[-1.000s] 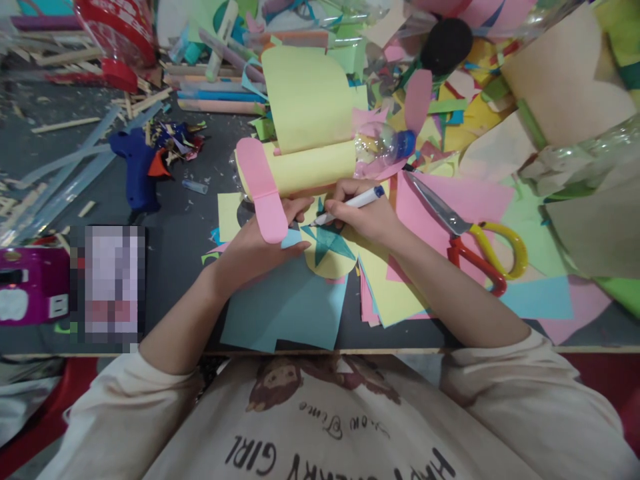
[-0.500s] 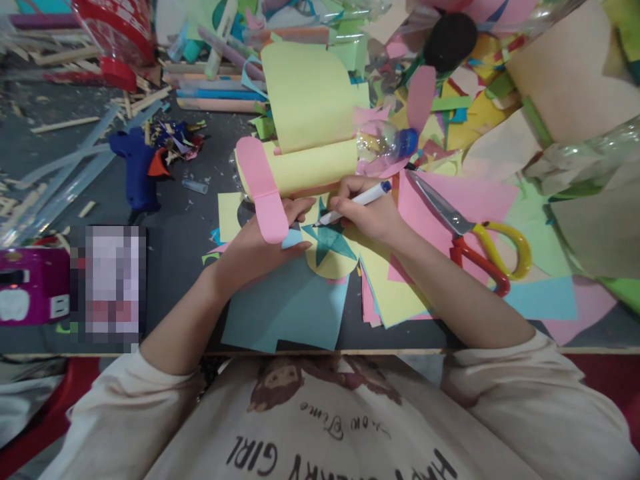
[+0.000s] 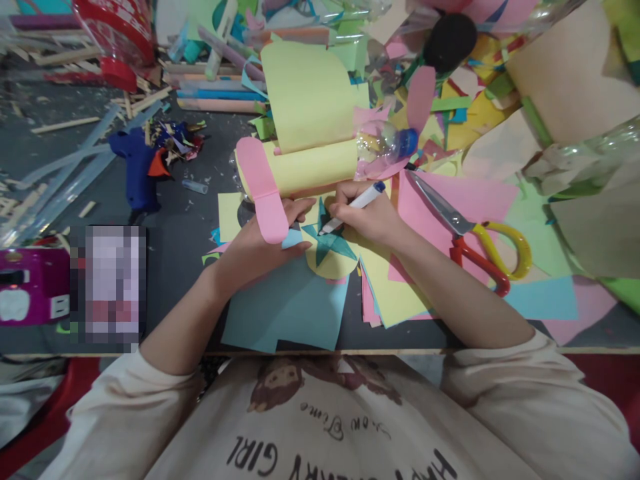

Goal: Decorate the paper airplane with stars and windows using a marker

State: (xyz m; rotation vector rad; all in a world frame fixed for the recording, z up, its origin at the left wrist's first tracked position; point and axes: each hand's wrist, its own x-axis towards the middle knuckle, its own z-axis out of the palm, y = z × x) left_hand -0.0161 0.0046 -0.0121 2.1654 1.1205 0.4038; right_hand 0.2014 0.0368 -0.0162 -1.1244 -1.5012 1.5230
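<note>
Teal five-pointed star (image 3: 330,249) is seen on a round, pale yellow paper disc (image 3: 334,271), which is lapped over a blue-green paper sheet (image 3: 290,307). By the right hand (image 3: 369,217), a white, blue-ended marker (image 3: 367,195) is grasped, its tip at the star. At the disc's left edge the left hand (image 3: 257,252) is laid, thumb and fingers spread, partly covered by a rounded pink paper strip (image 3: 263,187).
</note>
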